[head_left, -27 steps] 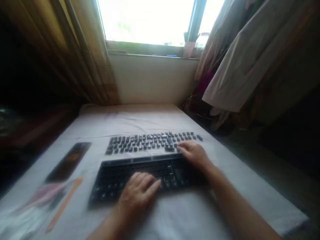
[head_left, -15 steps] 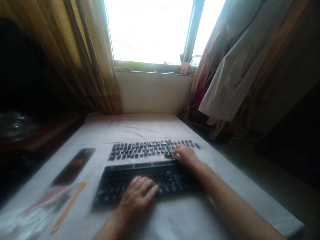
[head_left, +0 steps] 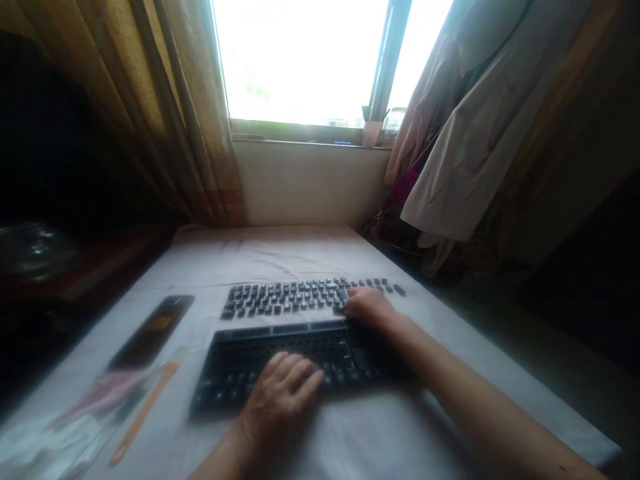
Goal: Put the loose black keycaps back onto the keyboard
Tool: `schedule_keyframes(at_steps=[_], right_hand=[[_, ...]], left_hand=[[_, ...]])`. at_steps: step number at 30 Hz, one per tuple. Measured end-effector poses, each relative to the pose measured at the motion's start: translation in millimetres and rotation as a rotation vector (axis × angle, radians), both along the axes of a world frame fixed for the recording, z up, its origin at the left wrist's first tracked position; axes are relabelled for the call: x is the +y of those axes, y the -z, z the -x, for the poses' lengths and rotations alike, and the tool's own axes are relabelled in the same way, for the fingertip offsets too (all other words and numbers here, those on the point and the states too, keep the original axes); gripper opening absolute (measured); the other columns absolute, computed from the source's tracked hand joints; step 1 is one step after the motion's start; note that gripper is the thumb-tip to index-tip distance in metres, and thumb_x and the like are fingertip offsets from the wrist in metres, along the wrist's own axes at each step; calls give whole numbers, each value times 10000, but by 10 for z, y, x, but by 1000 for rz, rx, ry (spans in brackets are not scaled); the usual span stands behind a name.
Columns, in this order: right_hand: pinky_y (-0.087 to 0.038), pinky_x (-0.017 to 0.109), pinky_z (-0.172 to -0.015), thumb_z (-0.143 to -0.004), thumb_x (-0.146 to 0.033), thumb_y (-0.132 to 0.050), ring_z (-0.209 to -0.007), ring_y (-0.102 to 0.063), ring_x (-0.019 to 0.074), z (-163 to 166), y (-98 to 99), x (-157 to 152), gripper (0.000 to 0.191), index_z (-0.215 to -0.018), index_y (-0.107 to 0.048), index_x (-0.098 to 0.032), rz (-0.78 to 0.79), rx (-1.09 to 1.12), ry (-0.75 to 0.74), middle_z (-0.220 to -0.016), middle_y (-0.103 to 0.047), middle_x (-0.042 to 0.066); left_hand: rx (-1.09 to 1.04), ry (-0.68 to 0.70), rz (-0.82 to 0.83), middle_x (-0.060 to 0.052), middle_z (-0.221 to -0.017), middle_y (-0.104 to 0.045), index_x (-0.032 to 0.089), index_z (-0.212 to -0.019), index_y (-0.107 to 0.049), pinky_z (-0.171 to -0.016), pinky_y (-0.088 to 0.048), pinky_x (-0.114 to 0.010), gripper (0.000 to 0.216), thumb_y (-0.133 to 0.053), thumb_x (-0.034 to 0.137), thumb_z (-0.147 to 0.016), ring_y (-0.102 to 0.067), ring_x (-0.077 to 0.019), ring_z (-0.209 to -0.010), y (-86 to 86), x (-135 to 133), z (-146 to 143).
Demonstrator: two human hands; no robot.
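A black keyboard [head_left: 280,360] lies on the white cloth, its key area looking largely stripped of keycaps, with a row still along the near side. My left hand [head_left: 287,390] rests on its near edge, fingers laid over the keys and thumb apart. Beyond the keyboard, loose black keycaps [head_left: 280,298] stand in several rows. At the right part of those rows is my right hand [head_left: 367,307], its fingers curled in and closed at a keycap; the fingertips are partly hidden. The right forearm passes over the keyboard's right end.
A dark phone [head_left: 153,333] lies at the left, with an orange flat stick [head_left: 145,413] and a pink cloth [head_left: 103,397] nearer. Clear plastic [head_left: 50,447] sits at the near left corner. Clothes [head_left: 465,147] hang beyond the right table edge; a curtain [head_left: 195,133] hangs left.
The fingers of my right hand have curled in more at the keycaps. My left hand stays on the keyboard. The whole view has shifted slightly.
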State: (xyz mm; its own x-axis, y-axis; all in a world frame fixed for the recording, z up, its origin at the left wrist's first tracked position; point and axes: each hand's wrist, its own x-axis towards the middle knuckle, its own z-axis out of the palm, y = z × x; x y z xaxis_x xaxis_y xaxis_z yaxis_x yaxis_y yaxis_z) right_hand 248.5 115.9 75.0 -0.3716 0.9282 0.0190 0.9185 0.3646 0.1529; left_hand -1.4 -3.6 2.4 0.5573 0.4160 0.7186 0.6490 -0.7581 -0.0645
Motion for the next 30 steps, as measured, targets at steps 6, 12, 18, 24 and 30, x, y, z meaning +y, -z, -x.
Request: schedule_keyframes(at_steps=[6,12,18,24,30], right_hand=[[-414,234,-648,-893,-165,-536,-808,-637,183,-5,-16,-10,255,-750,-747,-172,-99,7,-62,-925,-721,100],[-385,247,-678,-938,-197,-521,-794,-576,163,-49,75,-333,257,-770,-715,-194,-224,96,-150,-868,-679,64],[-366,273,-639,-952,-169,-498,-657,-486,151,-77,268,-706,312,-663,-615,-187,-463,309,-457,-720,-604,32],[-389,295,-631,-957,-156,-472,-639,-492,161,-75,286,-840,314,-676,-607,-194,-437,342,-452,-706,-604,35],[-428,278,-649,-961,-151,-471,-668,-557,152,-78,328,-892,253,-793,-656,-194,-406,415,-476,-781,-685,41]], left_hand=[[-16,34,44,-19,-1068,-688,248,-1120,-675,-1050,-373,-377,254,-467,194,-984,-590,-186,-1049,14,7,4],[-12,47,105,-22,-1074,-692,252,-1133,-681,-1062,-361,-375,256,-467,218,-998,-594,-184,-1060,-9,4,10],[-2,42,148,-24,-1088,-700,249,-1144,-687,-1079,-346,-376,261,-466,244,-1006,-596,-187,-1071,-30,14,-21],[25,28,159,-21,-1153,-702,245,-1153,-690,-1108,-317,-377,254,-490,280,-1000,-592,-188,-1122,-59,55,-106],[29,33,234,-24,-1280,-663,210,-1277,-624,-1156,-252,-371,342,-488,356,-998,-551,-203,-1224,-66,99,-231]])
